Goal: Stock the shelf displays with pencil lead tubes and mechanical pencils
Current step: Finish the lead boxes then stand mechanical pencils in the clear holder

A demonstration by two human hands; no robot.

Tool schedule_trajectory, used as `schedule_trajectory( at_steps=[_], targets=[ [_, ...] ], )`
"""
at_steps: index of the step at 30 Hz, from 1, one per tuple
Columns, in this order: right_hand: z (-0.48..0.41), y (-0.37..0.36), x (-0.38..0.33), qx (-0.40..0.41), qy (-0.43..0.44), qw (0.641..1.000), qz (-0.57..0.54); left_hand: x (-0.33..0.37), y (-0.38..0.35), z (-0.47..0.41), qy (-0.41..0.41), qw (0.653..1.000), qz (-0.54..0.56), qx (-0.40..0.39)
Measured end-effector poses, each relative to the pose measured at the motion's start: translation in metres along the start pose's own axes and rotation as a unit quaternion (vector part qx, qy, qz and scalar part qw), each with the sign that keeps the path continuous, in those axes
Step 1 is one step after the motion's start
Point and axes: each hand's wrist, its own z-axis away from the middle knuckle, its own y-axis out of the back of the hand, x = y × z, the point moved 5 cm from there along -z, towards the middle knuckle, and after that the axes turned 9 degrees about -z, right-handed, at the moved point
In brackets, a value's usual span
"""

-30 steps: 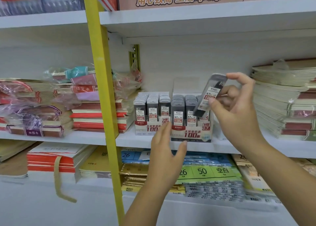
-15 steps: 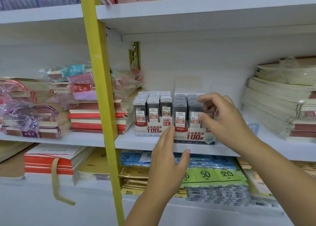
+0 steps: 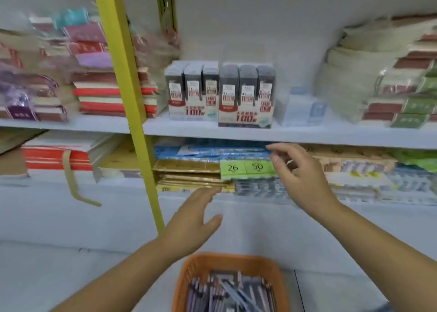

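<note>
Two display boxes of pencil lead tubes stand side by side on the white shelf (image 3: 236, 133): the 0.5 box (image 3: 192, 92) on the left and the 0.7 box (image 3: 247, 94) on the right, each showing three rows of dark tubes. An orange basket (image 3: 230, 264) at the bottom holds several mechanical pencils (image 3: 231, 292) and tubes. My left hand (image 3: 192, 219) hangs below the shelves with straight fingers and holds nothing. My right hand (image 3: 295, 174) is in front of the lower shelf, fingers loosely spread, empty.
A yellow upright post (image 3: 127, 94) crosses the shelf left of the boxes. Stacked notebooks (image 3: 106, 92) lie to the left and bundled paper pads (image 3: 378, 80) to the right. A small pale blue box (image 3: 302, 108) sits beside the 0.7 box. Label sheets (image 3: 246, 167) fill the lower shelf.
My right hand set the 0.7 lead tube into the right display box and let go. Both hands dropped away from the shelf; the view tilted down and the orange basket came into sight.
</note>
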Motion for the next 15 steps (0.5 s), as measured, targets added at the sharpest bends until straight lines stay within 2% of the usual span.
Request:
schedule_trajectory(
  at_steps=[2, 4, 6, 13, 15],
  targets=[
    [0.046, -0.019, 0.043, -0.069, -0.106, 0.992, 0.006, -0.025, -0.038, 0.024, 0.03, 0.996, -0.025, -0.085],
    [0.094, -0.041, 0.088, -0.158, -0.219, 0.963, 0.012, -0.048, -0.079, 0.045, 0.065, 0.987, -0.024, -0.148],
    [0.141, -0.058, 0.129, -0.205, -0.312, 0.927, 0.021, -0.066, -0.121, 0.062, 0.102, 0.978, 0.002, -0.183],
    [0.275, -0.114, 0.224, -0.256, -0.518, 0.816, 0.032, -0.131, -0.234, 0.112, 0.248, 0.926, 0.019, -0.283],
    [0.3, -0.126, 0.244, -0.257, -0.54, 0.8, 0.049, -0.144, -0.255, 0.12, 0.274, 0.916, 0.022, -0.292]
  ],
)
